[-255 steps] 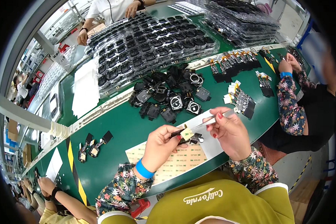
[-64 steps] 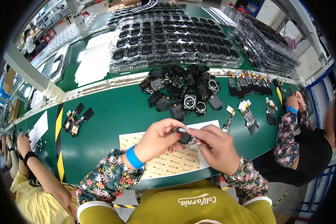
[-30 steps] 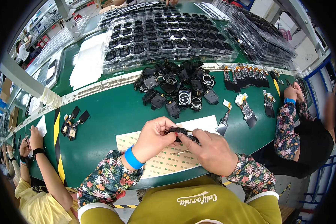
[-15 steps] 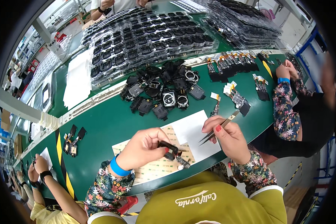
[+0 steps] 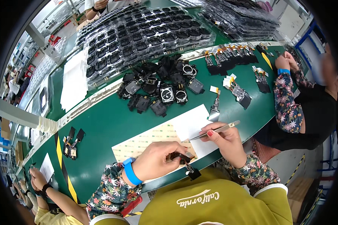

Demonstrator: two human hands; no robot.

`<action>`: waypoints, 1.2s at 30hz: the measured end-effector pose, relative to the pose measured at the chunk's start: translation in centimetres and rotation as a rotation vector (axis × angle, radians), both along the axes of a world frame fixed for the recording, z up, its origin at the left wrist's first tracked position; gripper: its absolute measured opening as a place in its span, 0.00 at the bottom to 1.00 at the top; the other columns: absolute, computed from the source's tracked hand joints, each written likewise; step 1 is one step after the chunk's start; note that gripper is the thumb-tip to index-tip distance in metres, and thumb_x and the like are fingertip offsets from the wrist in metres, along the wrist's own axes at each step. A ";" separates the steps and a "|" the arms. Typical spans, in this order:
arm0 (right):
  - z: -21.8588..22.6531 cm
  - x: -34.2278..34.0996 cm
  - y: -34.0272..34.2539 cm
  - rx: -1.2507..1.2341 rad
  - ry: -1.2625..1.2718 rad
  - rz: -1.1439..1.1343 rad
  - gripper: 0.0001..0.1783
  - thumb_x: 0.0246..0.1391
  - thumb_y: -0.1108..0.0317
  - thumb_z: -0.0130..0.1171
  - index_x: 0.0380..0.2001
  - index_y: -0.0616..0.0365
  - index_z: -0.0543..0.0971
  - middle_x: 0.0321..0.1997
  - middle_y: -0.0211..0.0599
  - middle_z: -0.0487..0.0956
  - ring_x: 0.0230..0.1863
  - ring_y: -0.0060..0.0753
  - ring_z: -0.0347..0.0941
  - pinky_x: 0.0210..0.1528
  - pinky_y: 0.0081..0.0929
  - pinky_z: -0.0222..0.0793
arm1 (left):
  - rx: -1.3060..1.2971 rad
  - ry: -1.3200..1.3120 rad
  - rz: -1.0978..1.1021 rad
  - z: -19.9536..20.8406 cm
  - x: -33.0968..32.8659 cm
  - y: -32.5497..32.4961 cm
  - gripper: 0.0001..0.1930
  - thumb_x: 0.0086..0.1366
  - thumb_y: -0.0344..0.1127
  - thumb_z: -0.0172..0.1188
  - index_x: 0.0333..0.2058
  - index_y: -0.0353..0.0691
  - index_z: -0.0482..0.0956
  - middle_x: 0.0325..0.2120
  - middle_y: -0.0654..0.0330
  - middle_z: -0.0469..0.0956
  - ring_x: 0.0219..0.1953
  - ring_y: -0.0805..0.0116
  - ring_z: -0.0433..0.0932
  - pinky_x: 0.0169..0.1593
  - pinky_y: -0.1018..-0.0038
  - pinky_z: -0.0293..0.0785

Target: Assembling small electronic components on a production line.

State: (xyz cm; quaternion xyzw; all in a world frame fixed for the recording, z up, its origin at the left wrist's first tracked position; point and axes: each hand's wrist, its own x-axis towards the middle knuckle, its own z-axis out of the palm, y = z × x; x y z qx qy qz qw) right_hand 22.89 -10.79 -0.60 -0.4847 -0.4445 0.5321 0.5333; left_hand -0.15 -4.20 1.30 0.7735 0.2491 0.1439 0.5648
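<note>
The long green tabletop [image 5: 95,123] fills the middle, with clear plastic trays of black frames [image 5: 139,41] on its far side and a heap of black, roughly square plastic housings [image 5: 161,85] nearer. At the near edge lies a cream sheet with small green print [image 5: 141,141], a plain white sheet [image 5: 193,123] adjoining it on the right

The left hand [image 5: 154,159] has its fingers pinched round a small black plastic part [image 5: 183,159], low over the near edge of the table; a thin silvery circuit strip [image 5: 189,167] hangs from it, ending in a matt black flap [image 5: 193,174]. The right hand [image 5: 229,140] grips slim metal tweezers [image 5: 221,128], slanted left and down

Compared with half a second ago, the left hand has brought the part closer to the person, and the tweezers have swung flatter, their tips now toward the meeting of the two sheets — so, I judge, the left hand alone carries the part while the right is busy at the sheets

Fingers hide most of the part; whether the tweezer tips touch paper or pinch anything — too fine to tell
</note>
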 end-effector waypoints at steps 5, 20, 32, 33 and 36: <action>0.5 -0.4 0.6 -0.005 -0.085 -0.017 0.11 0.60 0.71 0.51 0.42 0.67 0.75 0.42 0.42 0.78 0.42 0.31 0.76 0.44 0.27 0.75 | 0.189 -0.027 -0.017 -0.5 0.7 -0.4 0.11 0.52 0.21 0.55 0.36 0.36 0.75 0.39 0.54 0.80 0.30 0.66 0.80 0.33 0.76 0.75; 3.3 -1.5 2.9 -0.034 0.559 -0.068 0.13 0.61 0.66 0.49 0.45 0.61 0.73 0.40 0.43 0.79 0.43 0.36 0.76 0.51 0.31 0.68 | -0.526 -0.359 0.505 -1.2 0.6 0.4 0.06 0.61 0.20 0.52 0.37 0.32 0.71 0.33 0.57 0.79 0.29 0.72 0.80 0.32 0.80 0.77; 2.3 -4.0 2.0 0.207 0.040 -0.132 0.11 0.59 0.70 0.52 0.42 0.65 0.74 0.39 0.40 0.77 0.44 0.32 0.73 0.51 0.29 0.66 | -0.655 -0.457 0.559 -1.4 0.8 0.5 0.06 0.64 0.20 0.45 0.38 0.33 0.68 0.36 0.52 0.78 0.35 0.64 0.82 0.35 0.78 0.81; 2.2 -3.9 2.0 0.206 0.039 -0.132 0.11 0.59 0.70 0.52 0.42 0.65 0.74 0.39 0.40 0.77 0.44 0.32 0.73 0.51 0.29 0.66 | -0.656 -0.457 0.558 -1.4 0.8 0.4 0.06 0.64 0.20 0.45 0.38 0.33 0.68 0.36 0.52 0.78 0.35 0.64 0.82 0.35 0.78 0.81; 1.9 -3.5 2.0 0.324 -0.170 -0.101 0.11 0.59 0.70 0.53 0.41 0.66 0.75 0.40 0.42 0.77 0.45 0.34 0.72 0.50 0.29 0.66 | -0.645 -0.468 0.540 -1.3 0.9 0.4 0.06 0.64 0.20 0.45 0.38 0.33 0.68 0.37 0.51 0.78 0.36 0.64 0.82 0.35 0.78 0.80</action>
